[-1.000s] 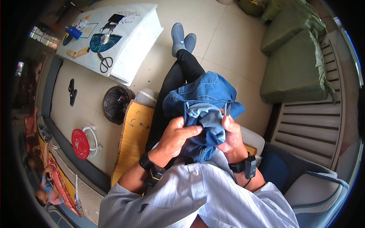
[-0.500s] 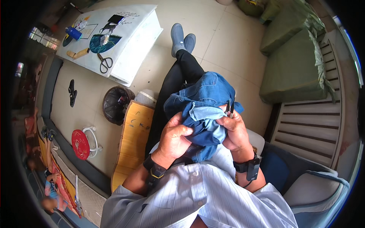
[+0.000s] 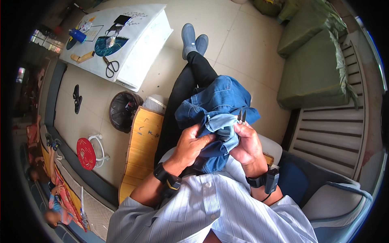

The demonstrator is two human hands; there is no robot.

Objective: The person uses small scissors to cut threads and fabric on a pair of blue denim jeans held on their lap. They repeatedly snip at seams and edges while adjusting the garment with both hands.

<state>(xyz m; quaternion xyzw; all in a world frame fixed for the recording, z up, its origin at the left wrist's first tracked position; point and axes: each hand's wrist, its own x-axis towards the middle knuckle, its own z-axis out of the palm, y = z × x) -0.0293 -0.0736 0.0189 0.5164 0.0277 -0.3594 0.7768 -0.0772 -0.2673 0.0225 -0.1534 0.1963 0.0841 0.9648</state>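
A blue denim garment (image 3: 221, 97) lies bunched on my lap, with a paler blue folded part turned up in front. My left hand (image 3: 189, 145) is closed on the cloth, thumb on top and pointing right. My right hand (image 3: 248, 143) pinches the garment's pale edge between thumb and fingers. Small thread snips (image 3: 242, 116) stick up from the same hand, their two dark pointed blades slightly apart and aimed away from me. Their handle is hidden in my fingers. Both wrists wear black straps with small devices.
On the far-left white table (image 3: 152, 44) lie black-handled scissors (image 3: 111, 68) and a blue bottle (image 3: 78, 35). A lined waste bin (image 3: 123, 111), a woven mat (image 3: 142, 141) and a red-topped stool (image 3: 86, 154) are left of me. Green wrapped cushions (image 3: 316, 73) sit right. Another person (image 3: 56, 210) is far left.
My left hand has shifted a little right and up along the cloth. The pale fold is gathered closer between both hands. The snips have tilted slightly and sit lower.
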